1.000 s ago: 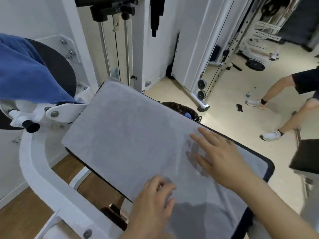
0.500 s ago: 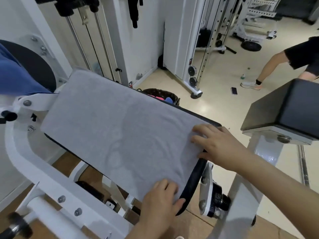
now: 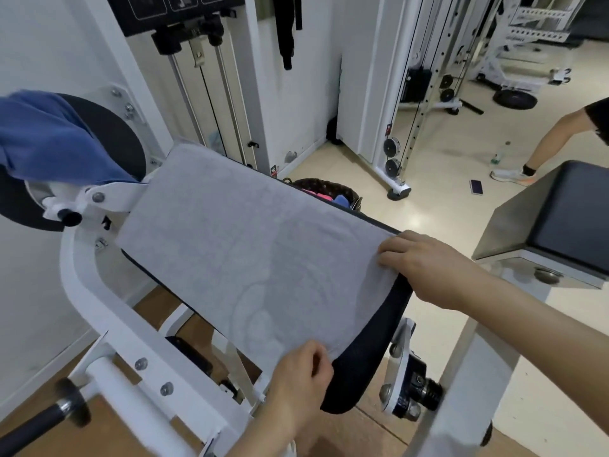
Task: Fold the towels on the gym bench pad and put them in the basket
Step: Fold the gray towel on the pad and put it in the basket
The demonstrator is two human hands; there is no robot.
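A grey towel (image 3: 237, 245) lies spread flat over the black bench pad (image 3: 369, 351). My left hand (image 3: 301, 380) pinches the towel's near corner at the pad's front edge. My right hand (image 3: 425, 262) grips the towel's right corner at the pad's end, fingers curled over the hem. A blue towel (image 3: 49, 140) hangs over a round black pad at the left. Behind the bench stands a dark woven basket (image 3: 329, 189) with pink and blue cloth inside.
The white machine frame (image 3: 108, 328) curves round the bench's left and front. A second black pad (image 3: 560, 212) on a white post stands at the right. Another person's legs (image 3: 557, 136), a phone (image 3: 476, 187) and a bottle are on the floor beyond.
Both hands slid from the towel's middle out to its near end, and each now grips a corner there. The view has shifted, so the second pad shows at the right.
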